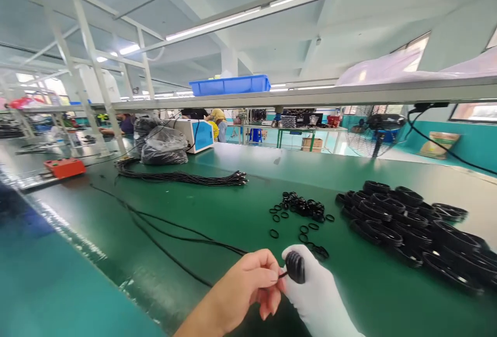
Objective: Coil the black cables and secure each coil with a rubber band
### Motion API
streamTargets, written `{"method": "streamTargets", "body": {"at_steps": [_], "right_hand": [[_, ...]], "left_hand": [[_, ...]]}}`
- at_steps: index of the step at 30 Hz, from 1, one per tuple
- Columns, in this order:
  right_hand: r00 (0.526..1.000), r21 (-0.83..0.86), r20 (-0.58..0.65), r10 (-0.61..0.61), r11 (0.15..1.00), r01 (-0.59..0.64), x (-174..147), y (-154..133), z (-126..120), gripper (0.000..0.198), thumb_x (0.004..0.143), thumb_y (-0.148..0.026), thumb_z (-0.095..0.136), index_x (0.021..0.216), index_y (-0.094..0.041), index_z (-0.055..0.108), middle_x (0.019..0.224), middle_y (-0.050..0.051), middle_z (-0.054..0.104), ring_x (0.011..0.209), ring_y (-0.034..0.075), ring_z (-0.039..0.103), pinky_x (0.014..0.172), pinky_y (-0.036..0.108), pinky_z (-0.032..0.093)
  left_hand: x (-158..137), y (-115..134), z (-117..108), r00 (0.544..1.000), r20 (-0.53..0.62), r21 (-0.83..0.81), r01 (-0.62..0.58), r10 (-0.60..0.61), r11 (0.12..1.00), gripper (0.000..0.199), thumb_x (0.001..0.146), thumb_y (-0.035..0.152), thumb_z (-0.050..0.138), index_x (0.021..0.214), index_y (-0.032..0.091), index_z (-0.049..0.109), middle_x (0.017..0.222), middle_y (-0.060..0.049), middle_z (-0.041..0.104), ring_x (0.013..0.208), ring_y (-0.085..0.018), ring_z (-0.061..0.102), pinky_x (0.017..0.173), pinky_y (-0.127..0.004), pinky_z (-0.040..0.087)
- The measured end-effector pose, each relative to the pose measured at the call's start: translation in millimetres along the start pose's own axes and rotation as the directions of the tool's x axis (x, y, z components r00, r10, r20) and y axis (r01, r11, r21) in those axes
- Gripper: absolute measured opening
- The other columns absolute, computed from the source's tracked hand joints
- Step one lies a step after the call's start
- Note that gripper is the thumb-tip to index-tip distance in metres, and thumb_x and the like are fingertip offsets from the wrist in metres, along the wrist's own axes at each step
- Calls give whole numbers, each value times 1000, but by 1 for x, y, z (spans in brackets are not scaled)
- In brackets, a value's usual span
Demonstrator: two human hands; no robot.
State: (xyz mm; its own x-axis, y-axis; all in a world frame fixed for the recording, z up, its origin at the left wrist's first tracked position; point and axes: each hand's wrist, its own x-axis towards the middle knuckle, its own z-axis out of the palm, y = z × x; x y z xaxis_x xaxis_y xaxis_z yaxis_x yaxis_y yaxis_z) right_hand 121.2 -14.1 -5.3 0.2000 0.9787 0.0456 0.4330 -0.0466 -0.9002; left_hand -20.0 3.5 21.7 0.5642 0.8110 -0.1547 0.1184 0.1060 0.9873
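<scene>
My bare left hand pinches a thin stretch of black cable between thumb and fingertips. Right beside it, my right hand, in a white glove, is closed around a small bundle of coiled black cable. Loose lengths of black cable trail over the green table to the left of my hands. Just beyond them lie loose black rings, some piled and some scattered. A large heap of coiled black cables is on the right.
A bunch of straight black cables lies farther back, near a plastic bag and a white-and-blue machine. On the left sits a red box. A shelf crosses above the table, bearing a blue tray. People are visible in the background.
</scene>
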Motion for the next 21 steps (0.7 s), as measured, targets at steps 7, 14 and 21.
{"method": "streamTargets", "body": {"at_steps": [7, 14, 21], "right_hand": [[993, 88, 112, 33, 995, -43, -8, -9, 0, 18, 60, -20, 49, 77, -22, 48, 53, -6, 46, 47, 9, 38, 46, 23, 34], [755, 404, 656, -18, 853, -331, 9, -5, -15, 60, 58, -17, 56, 116, -16, 40, 54, -7, 54, 36, 8, 45, 34, 19, 35], [705, 146, 689, 169, 920, -364, 12, 14, 0, 101, 57, -26, 66, 138, -14, 6, 51, -6, 54, 37, 11, 48, 30, 18, 34]], "left_hand": [[-6, 14, -20, 999, -44, 518, 33, -12, 855, 4, 62, 19, 56, 60, 22, 57, 56, 3, 58, 61, -16, 47, 54, -24, 29], [-14, 31, -22, 995, -69, 600, -16, 71, 800, 30, 64, 20, 61, 92, 29, 64, 97, 1, 56, 92, -19, 52, 82, -28, 37], [-12, 22, -11, 999, 25, 542, 9, -27, 841, 49, 64, 20, 61, 110, 35, 55, 106, 2, 52, 101, -22, 49, 87, -31, 37]]}}
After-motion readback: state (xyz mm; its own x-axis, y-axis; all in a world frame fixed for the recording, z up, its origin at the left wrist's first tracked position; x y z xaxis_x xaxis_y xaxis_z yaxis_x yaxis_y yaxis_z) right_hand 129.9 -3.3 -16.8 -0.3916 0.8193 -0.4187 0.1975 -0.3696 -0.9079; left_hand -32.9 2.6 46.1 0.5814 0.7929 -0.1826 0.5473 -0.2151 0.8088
